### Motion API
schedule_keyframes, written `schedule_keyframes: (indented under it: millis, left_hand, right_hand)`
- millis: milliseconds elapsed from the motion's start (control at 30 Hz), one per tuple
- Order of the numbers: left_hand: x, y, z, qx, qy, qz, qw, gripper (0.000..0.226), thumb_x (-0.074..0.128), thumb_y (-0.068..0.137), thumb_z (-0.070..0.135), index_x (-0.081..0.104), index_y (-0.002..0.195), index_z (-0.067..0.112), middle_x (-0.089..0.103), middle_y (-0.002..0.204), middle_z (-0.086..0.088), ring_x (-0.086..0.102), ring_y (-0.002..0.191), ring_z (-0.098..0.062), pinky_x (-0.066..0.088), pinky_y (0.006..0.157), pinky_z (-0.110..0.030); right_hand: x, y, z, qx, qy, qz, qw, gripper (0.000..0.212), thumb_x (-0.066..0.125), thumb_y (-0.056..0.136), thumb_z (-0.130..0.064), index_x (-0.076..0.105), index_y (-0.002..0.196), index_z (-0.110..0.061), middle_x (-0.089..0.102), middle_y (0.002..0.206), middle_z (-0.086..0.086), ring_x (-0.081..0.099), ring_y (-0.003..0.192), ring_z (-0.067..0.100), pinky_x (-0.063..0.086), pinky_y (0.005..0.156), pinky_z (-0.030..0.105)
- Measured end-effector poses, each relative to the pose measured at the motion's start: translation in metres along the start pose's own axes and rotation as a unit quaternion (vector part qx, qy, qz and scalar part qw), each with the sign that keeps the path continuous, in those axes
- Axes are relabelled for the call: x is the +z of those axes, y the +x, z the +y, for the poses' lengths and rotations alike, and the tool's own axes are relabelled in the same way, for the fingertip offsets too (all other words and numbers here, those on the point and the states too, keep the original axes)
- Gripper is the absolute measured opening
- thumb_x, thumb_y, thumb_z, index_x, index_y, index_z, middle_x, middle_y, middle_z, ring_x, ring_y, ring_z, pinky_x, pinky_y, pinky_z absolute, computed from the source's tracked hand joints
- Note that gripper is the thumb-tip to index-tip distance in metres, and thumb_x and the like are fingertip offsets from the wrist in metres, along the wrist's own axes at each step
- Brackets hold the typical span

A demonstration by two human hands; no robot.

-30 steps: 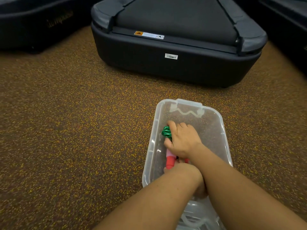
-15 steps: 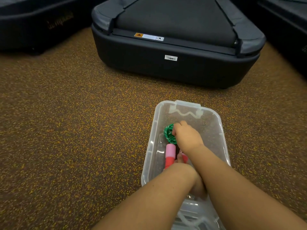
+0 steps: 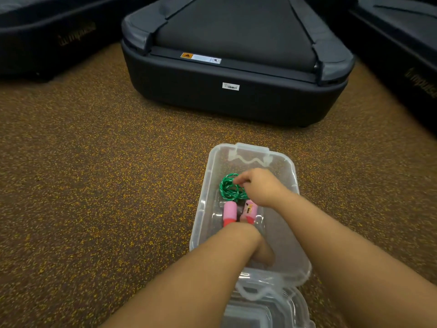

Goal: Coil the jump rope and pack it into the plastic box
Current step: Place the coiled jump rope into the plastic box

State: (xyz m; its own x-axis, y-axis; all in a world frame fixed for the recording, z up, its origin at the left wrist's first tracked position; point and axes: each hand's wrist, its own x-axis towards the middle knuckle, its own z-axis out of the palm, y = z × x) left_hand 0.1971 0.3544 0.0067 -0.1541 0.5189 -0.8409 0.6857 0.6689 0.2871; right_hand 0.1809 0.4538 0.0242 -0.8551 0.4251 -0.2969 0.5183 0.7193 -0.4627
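The clear plastic box (image 3: 203, 209) stands on the speckled floor in front of me. Inside lies the jump rope: its green rope (image 3: 228, 189) is a loose coil at the far left, and its two pink handles (image 3: 229, 209) with red ends point toward me. My right hand (image 3: 262, 187) hovers over the coil, thumb and forefinger pinched on a loop of the rope. My left hand (image 3: 263, 253) reaches into the near end of the box just behind the handles' red ends. Its fingers are hidden under the wrist.
A clear plastic lid (image 3: 267, 308) lies against the near end of the box. A dark treadmill base (image 3: 231, 100) stands about a box length beyond it, with more dark machines at the far left (image 3: 47, 43) and right (image 3: 406, 55). Brown speckled flooring (image 3: 94, 185) spreads to the left.
My right hand has lifted off the coil and shifted right, uncovering the rope and both handles. The coil has sprung out wider. My left hand stays in the near end.
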Motion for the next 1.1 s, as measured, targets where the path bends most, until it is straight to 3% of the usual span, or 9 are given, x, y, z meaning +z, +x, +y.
schedule_keyframes:
  millis: [133,233,333,500,633,767,900,1000,1100]
  left_hand:
    - [-0.005,-0.013,0.0,0.029,0.094,0.039,0.994,0.061,0.049,0.091,0.031,0.027,0.146,0.012,0.025,0.152,-0.014,0.031,0.137,-0.031,0.041,0.097,-0.039]
    - [-0.003,-0.023,-0.007,0.011,0.112,0.142,0.983,0.07,0.048,0.094,0.028,0.01,0.15,0.01,0.003,0.158,-0.014,0.011,0.144,-0.03,0.026,0.11,-0.041]
    - [0.001,-0.043,-0.018,0.059,0.085,0.225,0.969,0.069,0.04,0.098,0.028,0.0,0.151,0.009,-0.011,0.16,-0.01,-0.006,0.147,-0.026,0.008,0.119,-0.041]
    - [0.014,-0.072,-0.04,0.114,0.095,0.281,0.948,0.062,0.03,0.099,0.03,0.002,0.151,0.013,-0.005,0.161,-0.008,-0.004,0.148,-0.023,0.003,0.12,-0.037]
    - [0.03,-0.1,-0.049,0.165,0.091,0.336,0.923,0.055,0.034,0.099,0.03,0.021,0.15,0.015,0.014,0.16,-0.008,0.01,0.147,-0.021,0.01,0.119,-0.034]
    - [0.051,-0.12,-0.059,0.226,0.076,0.43,0.871,0.041,0.045,0.091,0.026,0.051,0.13,0.016,0.054,0.132,-0.004,0.047,0.123,-0.023,0.035,0.105,-0.037]
    - [0.086,-0.133,-0.07,0.276,0.087,0.489,0.823,0.043,0.046,0.088,0.026,0.054,0.127,0.012,0.056,0.129,-0.006,0.051,0.12,-0.024,0.04,0.102,-0.04]
    - [0.119,-0.139,-0.082,0.323,0.16,0.545,0.757,0.04,0.051,0.088,0.02,0.053,0.126,0.01,0.057,0.128,-0.012,0.05,0.116,-0.026,0.039,0.101,-0.037]
    - [0.148,-0.134,-0.098,0.381,0.246,0.526,0.72,0.037,0.053,0.087,0.022,0.052,0.123,0.013,0.061,0.123,-0.011,0.051,0.109,-0.025,0.04,0.098,-0.037]
  right_hand:
    - [-0.035,-0.037,-0.017,-0.078,0.001,0.069,0.995,0.035,0.044,0.095,-0.006,0.069,0.114,-0.02,0.066,0.124,0.001,0.063,0.107,0.02,0.047,0.091,0.027]
    - [-0.056,-0.072,-0.019,-0.132,-0.025,0.115,0.984,0.032,0.047,0.094,-0.008,0.07,0.112,-0.02,0.068,0.117,-0.001,0.061,0.107,0.015,0.041,0.089,0.02]
    - [-0.065,-0.104,-0.011,-0.157,-0.052,0.133,0.977,0.03,0.049,0.092,-0.008,0.071,0.11,-0.019,0.067,0.108,-0.001,0.059,0.103,0.014,0.04,0.085,0.021]
    - [-0.049,-0.148,0.01,-0.191,-0.091,0.123,0.97,0.028,0.051,0.091,-0.011,0.068,0.109,-0.024,0.061,0.099,-0.005,0.059,0.097,0.017,0.048,0.086,0.036]
    - [-0.026,-0.181,0.022,-0.205,-0.094,0.134,0.965,0.028,0.05,0.088,-0.014,0.066,0.109,-0.022,0.062,0.103,0.003,0.059,0.098,0.022,0.043,0.085,0.029]
    - [-0.004,-0.213,0.034,-0.206,-0.085,0.153,0.963,0.026,0.052,0.086,-0.013,0.067,0.107,-0.02,0.062,0.106,0.003,0.059,0.099,0.022,0.045,0.086,0.029]
    - [0.023,-0.25,0.051,-0.214,-0.079,0.17,0.959,0.024,0.051,0.09,-0.016,0.066,0.109,-0.019,0.061,0.109,0.003,0.058,0.101,0.019,0.048,0.086,0.032]
    - [0.046,-0.276,0.064,-0.219,-0.08,0.176,0.956,0.025,0.048,0.09,-0.018,0.067,0.107,-0.014,0.061,0.109,0.008,0.056,0.101,0.019,0.045,0.087,0.028]
    - [0.072,-0.3,0.081,-0.215,-0.092,0.133,0.963,0.024,0.049,0.091,-0.022,0.066,0.109,-0.017,0.061,0.112,0.006,0.058,0.103,0.02,0.045,0.089,0.028]
